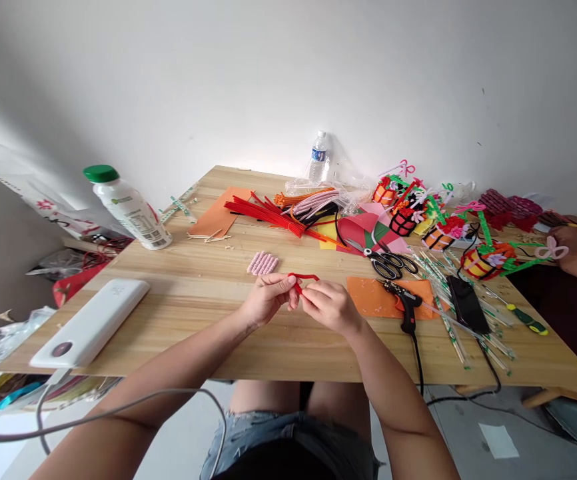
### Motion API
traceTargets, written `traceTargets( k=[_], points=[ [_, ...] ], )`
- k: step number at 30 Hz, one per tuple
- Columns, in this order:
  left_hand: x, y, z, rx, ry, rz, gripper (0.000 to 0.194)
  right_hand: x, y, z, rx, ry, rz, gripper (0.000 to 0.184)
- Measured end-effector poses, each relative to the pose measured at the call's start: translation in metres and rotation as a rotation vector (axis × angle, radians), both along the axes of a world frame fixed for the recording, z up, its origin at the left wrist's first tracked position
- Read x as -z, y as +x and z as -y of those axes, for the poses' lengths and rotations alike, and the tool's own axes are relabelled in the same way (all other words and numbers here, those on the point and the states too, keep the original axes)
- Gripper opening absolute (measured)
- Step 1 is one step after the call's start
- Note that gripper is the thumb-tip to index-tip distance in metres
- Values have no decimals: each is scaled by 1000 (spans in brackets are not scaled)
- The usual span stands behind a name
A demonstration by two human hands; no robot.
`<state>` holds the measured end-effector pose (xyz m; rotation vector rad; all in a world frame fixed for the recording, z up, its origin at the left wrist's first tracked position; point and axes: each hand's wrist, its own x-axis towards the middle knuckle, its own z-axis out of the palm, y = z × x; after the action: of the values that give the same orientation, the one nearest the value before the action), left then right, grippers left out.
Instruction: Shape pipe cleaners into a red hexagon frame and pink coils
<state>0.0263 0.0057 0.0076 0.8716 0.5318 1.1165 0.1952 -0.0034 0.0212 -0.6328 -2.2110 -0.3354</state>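
Note:
Both of my hands meet over the middle of the wooden table [208,333]. My left hand [267,298] and my right hand [329,305] each pinch a red pipe cleaner [303,277] that bends between them. Just beyond the hands lies a small row of pink coiled pipe cleaners [262,263]. A bundle of red pipe cleaners [263,212] lies further back, beside orange, pink and black ones.
A white power bank [91,321] lies at the left, a green-capped bottle [128,210] behind it. To the right are a glue gun [402,303] on orange felt, scissors [386,260], a phone [467,303], small craft flower baskets [403,213] and another person's hand [571,243]. A water bottle [319,157] stands at the back.

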Motion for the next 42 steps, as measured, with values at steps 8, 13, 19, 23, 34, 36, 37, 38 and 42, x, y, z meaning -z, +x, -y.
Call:
traceTargets(
  k=[8, 13, 19, 23, 34, 36, 37, 38, 42],
  points=[
    [1, -5, -4, -29, 187, -204, 27, -6, 1, 2, -61, -91, 1, 4],
    [2, -6, -8, -45, 202, -222, 31, -12, 3, 5, -47, -232, -395, 12],
    [5, -7, -9, -29, 227, -230, 29, -7, 1, -3, 73, -542, -510, 14],
    [4, -6, -9, -29, 231, -201, 28, -7, 1, -1, -23, -934, -604, 18],
    [4, -5, -9, -22, 233, -93, 27, -5, -2, -3, -237, -1603, -864, 35],
    [2, -4, -8, 0, 194, -54, 27, -2, -2, -5, -274, -1651, -873, 35],
    [2, -4, -7, 11, 176, -38, 27, -1, -1, -5, -295, -1669, -868, 35],
    [1, -4, -7, 21, 162, -27, 27, 0, -1, -5, -315, -1682, -860, 35],
    [-3, -4, -6, 37, 157, -16, 28, -2, -2, -4, -362, -1652, -884, 33]
  ],
)
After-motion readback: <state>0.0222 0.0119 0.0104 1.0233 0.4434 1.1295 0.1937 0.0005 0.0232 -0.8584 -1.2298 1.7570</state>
